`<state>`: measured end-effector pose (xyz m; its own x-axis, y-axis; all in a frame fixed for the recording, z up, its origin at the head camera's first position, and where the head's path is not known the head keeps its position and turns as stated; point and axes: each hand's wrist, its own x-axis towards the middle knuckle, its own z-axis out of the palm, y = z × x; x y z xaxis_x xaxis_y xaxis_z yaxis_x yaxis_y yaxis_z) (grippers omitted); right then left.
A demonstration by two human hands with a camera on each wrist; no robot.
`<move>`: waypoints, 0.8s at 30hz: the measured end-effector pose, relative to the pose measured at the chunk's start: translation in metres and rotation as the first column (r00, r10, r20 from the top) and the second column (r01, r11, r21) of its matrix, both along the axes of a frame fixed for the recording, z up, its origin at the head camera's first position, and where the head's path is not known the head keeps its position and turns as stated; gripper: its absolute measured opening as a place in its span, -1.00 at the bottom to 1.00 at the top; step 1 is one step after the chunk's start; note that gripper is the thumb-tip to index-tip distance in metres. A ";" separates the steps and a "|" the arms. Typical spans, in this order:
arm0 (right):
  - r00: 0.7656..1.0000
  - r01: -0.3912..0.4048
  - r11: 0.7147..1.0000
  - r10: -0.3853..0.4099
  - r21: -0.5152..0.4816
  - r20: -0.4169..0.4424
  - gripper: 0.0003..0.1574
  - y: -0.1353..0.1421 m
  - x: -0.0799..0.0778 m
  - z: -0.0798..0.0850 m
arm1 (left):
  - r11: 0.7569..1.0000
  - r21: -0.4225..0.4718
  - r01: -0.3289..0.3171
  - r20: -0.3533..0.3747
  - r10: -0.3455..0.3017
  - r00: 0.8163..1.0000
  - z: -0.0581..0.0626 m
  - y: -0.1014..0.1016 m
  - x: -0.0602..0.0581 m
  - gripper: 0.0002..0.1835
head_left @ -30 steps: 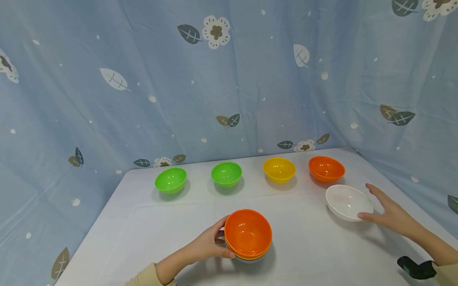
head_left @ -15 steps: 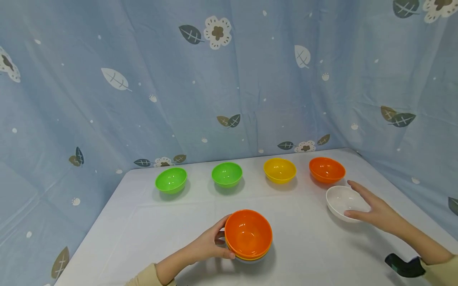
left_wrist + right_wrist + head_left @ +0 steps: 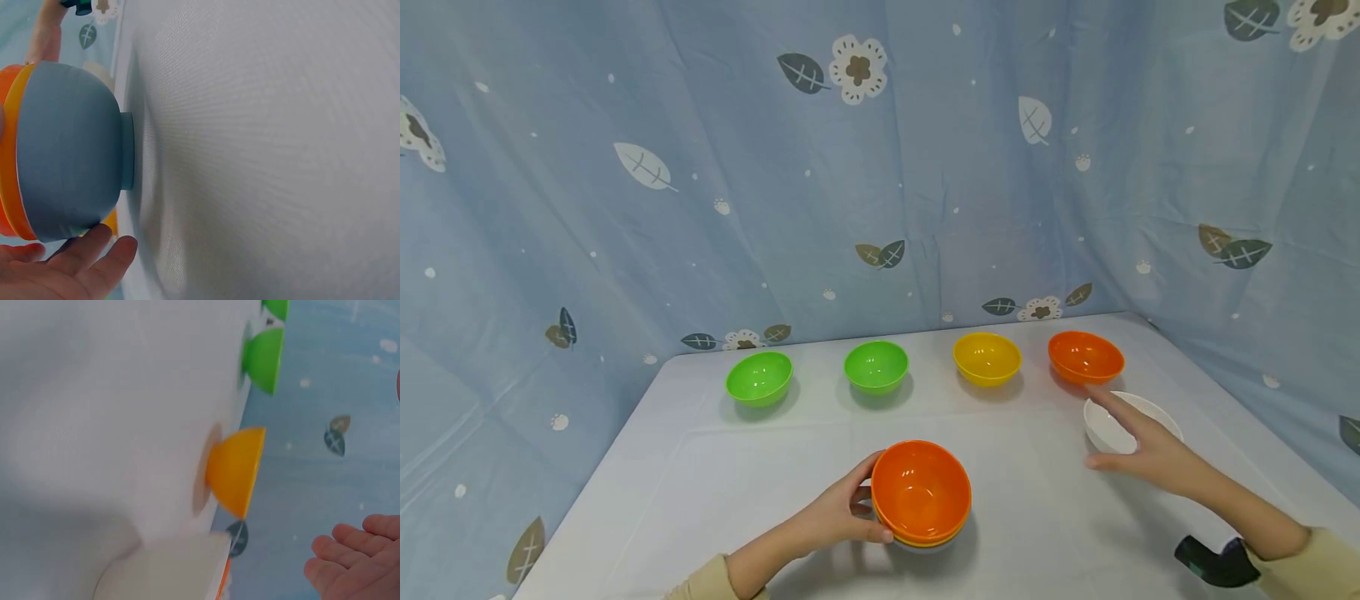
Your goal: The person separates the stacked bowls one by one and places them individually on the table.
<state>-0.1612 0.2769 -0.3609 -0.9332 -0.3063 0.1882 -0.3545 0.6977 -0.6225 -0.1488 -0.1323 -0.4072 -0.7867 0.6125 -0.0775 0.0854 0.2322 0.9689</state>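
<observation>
My left hand (image 3: 850,512) grips the left side of a stack of nested bowls near the front middle of the table. An orange bowl (image 3: 921,490) is on top, a yellow bowl (image 3: 14,153) below it, and a grey-blue bowl (image 3: 69,150) with a foot ring at the bottom. The thumb lies at the near side of the rim. At the right, my right hand (image 3: 1157,454) hovers with fingers and thumb spread, holding nothing. It overlaps a white bowl (image 3: 1138,408) in the head view. The right wrist view shows that white bowl (image 3: 165,569) beside the hand.
Along the back of the white table (image 3: 737,483) stand two green bowls, one left (image 3: 759,379) and one nearer the middle (image 3: 876,367), a yellow bowl (image 3: 987,359), and another orange bowl (image 3: 1085,357). A blue patterned curtain (image 3: 775,208) hangs behind.
My right hand has moved left across the white bowl, from its right side to its near left. The white bowl stays in place. My left hand and the stack have not moved.
</observation>
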 end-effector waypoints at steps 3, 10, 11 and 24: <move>0.999 -0.034 0.999 0.034 -0.015 -0.012 0.15 -0.010 0.002 0.001 | 1.000 0.003 0.000 0.004 0.000 1.000 0.000 0.000 0.000 -0.01; 0.990 -0.128 0.992 0.126 -0.024 -0.059 0.12 -0.033 0.004 0.001 | 1.000 0.007 0.000 0.008 0.000 1.000 -0.002 -0.001 -0.002 -0.02; 0.989 -0.139 0.990 0.137 -0.027 -0.057 0.12 -0.036 0.004 0.001 | 1.000 0.007 0.000 0.006 0.000 1.000 -0.002 -0.001 -0.002 -0.02; 0.973 -0.229 0.972 0.227 -0.061 -0.031 0.11 -0.066 0.003 -0.003 | 1.000 0.021 0.003 -0.008 -0.003 1.000 -0.001 0.000 0.000 0.01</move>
<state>-0.1580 0.2106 -0.3639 -0.8353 -0.4968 0.2353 -0.5145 0.5559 -0.6529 -0.1486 -0.1321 -0.4083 -0.7854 0.6161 -0.0586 0.0935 0.2118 0.9728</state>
